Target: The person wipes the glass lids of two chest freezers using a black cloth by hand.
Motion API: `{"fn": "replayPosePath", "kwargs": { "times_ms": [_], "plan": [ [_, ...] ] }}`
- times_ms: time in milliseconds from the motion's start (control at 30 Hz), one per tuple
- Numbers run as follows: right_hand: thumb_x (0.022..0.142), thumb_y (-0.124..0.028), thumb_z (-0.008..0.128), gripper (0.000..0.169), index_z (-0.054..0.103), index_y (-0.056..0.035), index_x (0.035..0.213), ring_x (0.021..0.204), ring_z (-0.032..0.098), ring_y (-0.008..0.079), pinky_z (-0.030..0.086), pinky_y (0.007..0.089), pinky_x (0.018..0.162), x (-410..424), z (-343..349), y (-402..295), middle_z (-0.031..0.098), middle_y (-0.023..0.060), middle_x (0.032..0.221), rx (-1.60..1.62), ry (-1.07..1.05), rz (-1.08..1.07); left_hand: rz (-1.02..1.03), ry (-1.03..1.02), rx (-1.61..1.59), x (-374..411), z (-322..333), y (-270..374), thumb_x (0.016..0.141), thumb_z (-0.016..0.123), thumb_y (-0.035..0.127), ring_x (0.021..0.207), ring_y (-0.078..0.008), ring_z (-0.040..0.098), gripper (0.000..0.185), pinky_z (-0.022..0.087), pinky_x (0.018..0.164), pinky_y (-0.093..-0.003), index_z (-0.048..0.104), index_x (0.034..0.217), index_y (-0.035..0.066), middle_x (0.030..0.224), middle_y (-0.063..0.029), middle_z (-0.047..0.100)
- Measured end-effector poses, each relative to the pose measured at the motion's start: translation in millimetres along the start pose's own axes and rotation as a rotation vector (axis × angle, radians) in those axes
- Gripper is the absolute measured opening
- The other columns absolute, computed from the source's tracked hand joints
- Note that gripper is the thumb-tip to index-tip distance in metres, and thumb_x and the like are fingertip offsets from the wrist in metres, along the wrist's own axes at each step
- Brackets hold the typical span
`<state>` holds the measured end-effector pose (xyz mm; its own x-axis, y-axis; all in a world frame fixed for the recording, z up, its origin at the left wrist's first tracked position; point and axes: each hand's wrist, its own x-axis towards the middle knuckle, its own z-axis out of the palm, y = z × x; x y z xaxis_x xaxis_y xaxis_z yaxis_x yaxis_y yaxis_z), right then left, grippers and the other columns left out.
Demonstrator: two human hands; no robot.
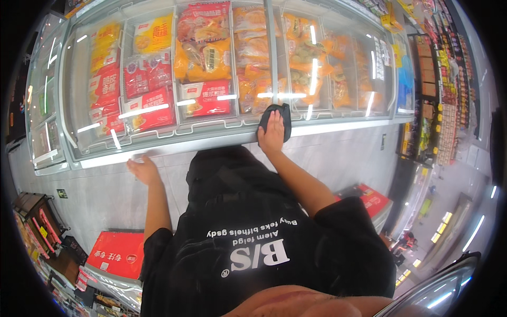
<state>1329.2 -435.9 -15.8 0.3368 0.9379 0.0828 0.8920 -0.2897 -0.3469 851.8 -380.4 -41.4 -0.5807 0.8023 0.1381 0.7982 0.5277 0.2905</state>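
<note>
A glass-topped chest freezer (166,147) spans the view before me. Bagged frozen food lies in wire baskets under its glass. My right hand (272,130) rests palm down on a folded black cloth or pouch (286,115), holding it against the freezer's front rim and glass edge. Its fingers are together and stretched over the black fabric. My left hand (144,170), partly blurred, is just off the front rim further left, with nothing in it and its fingers apart. Under the glass on the left are red packets (148,109) and yellow packets (152,33); orange bags (202,59) lie near the middle.
Grey floor tiles (107,198) run between the freezer and me. Behind me are a red-topped display (115,253) on the left and another red-topped unit (370,200) on the right. Stocked shelves (449,111) line the right side. Another freezer section (45,119) adjoins at left.
</note>
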Motion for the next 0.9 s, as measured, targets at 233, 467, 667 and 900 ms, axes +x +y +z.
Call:
{"fn": "replayPosePath", "kwargs": {
  "times_ms": [233,467,667,900],
  "plan": [
    [0.093,-0.032,0.066,0.07,0.044,-0.0021,0.153,0.141,0.041,0.0512,0.037,0.0542,0.114,53.5,-4.0,3.9,0.041,0.0232,0.159,-0.067,-0.022,-0.056,-0.755,-0.368,-0.405,35.7,21.5,23.5,0.104,0.044,0.041,0.12,-0.049,0.061,0.065,0.048,0.104,-0.0515,0.054,0.129,-0.018,0.138,-0.0385,0.056],
    [0.096,-0.032,0.061,0.064,0.047,-0.0026,0.151,0.141,0.042,0.0459,0.036,0.0539,0.115,195.9,11.6,6.0,0.04,0.0207,0.16,-0.084,0.087,-0.077,-1.063,-0.031,-0.425,23.7,30.9,93.9,0.107,0.036,0.047,0.112,-0.048,0.065,0.072,0.054,0.098,-0.0515,0.045,0.137,-0.019,0.128,-0.0371,0.061],
    [0.099,-0.036,0.055,0.066,0.041,-0.0025,0.155,0.146,0.038,0.044,0.031,0.0536,0.12,331.3,22.4,-9.4,0.036,0.0208,0.163,-0.086,-0.001,-0.025,-1.079,0.034,-0.463,17.8,26.4,118.7,0.107,0.036,0.047,0.113,-0.0483,0.065,0.073,0.054,0.097,-0.0524,0.047,0.136,-0.019,0.129,-0.0386,0.059],
    [0.097,-0.038,0.055,0.067,0.047,0.0002,0.151,0.146,0.038,0.0421,0.034,0.0525,0.119,455.6,38.8,-12.2,0.04,0.0239,0.16,-0.05,0.055,-0.07,-1.036,0.051,-0.526,17.8,25.6,115.9,0.1,0.049,0.057,0.106,-0.0432,0.068,0.083,0.057,0.091,-0.0493,0.052,0.129,-0.021,0.123,-0.0351,0.063]
  ]
}}
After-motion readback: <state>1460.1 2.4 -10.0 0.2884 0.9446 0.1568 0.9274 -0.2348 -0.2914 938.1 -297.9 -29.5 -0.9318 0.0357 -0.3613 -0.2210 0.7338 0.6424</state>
